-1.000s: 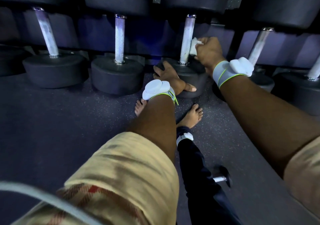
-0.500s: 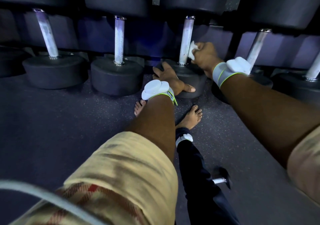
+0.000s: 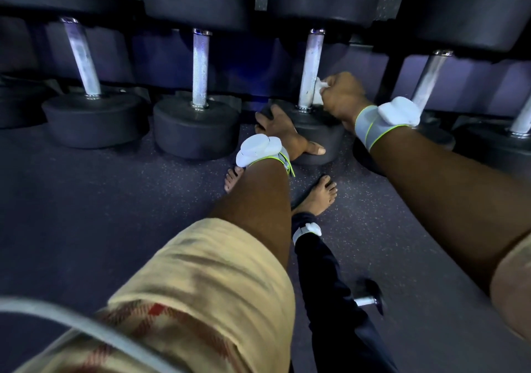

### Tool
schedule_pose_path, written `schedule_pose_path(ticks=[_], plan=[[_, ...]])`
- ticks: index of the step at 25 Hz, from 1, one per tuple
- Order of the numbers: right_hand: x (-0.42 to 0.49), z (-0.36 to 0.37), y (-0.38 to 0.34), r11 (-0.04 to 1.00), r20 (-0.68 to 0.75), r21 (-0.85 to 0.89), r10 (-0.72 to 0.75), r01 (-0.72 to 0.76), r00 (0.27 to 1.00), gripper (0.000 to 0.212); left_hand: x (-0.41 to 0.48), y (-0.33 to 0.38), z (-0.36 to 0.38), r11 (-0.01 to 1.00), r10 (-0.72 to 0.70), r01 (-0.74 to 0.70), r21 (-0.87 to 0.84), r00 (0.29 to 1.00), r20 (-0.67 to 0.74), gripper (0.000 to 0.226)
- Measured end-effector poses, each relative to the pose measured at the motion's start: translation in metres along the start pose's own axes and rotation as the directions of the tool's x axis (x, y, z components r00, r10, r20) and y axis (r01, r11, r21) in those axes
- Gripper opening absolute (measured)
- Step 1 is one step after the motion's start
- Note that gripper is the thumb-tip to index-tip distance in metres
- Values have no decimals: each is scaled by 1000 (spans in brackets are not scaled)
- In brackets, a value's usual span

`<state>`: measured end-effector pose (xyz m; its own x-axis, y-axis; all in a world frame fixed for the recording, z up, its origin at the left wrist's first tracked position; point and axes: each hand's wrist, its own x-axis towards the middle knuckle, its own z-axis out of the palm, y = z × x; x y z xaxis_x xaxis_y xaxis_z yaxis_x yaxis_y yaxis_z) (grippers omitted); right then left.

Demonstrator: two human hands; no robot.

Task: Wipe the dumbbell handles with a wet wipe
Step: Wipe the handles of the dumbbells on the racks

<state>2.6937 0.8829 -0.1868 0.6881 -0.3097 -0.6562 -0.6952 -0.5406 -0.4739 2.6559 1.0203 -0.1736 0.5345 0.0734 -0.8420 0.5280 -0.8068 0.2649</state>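
R hand [image 3: 342,96] pinches crumpled white wet wipe [image 3: 319,92] against lower end of scuffed steel dumbbell handle [image 3: 311,65], centre-right of frame. L hand [image 3: 283,131] spread flat on its black lower head [image 3: 319,132]

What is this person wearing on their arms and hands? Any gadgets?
The left hand and right hand are bare, no gloves. Pale grey bands edged neon yellow-green circle the wrists, left wristband, right wristband, each topped by a rounded white pod. The left sleeve is tan with a red check patch; the right sleeve looks plain tan.
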Motion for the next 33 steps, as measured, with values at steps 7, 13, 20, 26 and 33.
schedule_pose_path(ticks=[7, 13, 20, 26, 33], plan=[[-22, 4, 12, 974, -29, -74, -216, 213, 976, 32, 1, 1, 1, 1000, -16, 16, -15, 1000, -4, 143], [-18, 19, -2, 969, -115, -207, -163, 137, 980, 25, 3, 0, 2, 1000, -27, 27, 11, 1000, 1, 146], [-26, 31, -9, 966, -171, -238, -146, 103, 974, 27, 3, 3, 2, 1000, -22, 22, 20, 1000, -8, 143], [-37, 23, 21, 906, -66, -271, -354, 324, 933, 51, 3, 0, 1, 1000, -6, 6, -2, 1000, 5, 139], [-8, -17, 39, 379, 286, -599, -722, 706, 630, 52, 1, -3, 1, 999, 39, -39, 26, 999, -3, 130]])
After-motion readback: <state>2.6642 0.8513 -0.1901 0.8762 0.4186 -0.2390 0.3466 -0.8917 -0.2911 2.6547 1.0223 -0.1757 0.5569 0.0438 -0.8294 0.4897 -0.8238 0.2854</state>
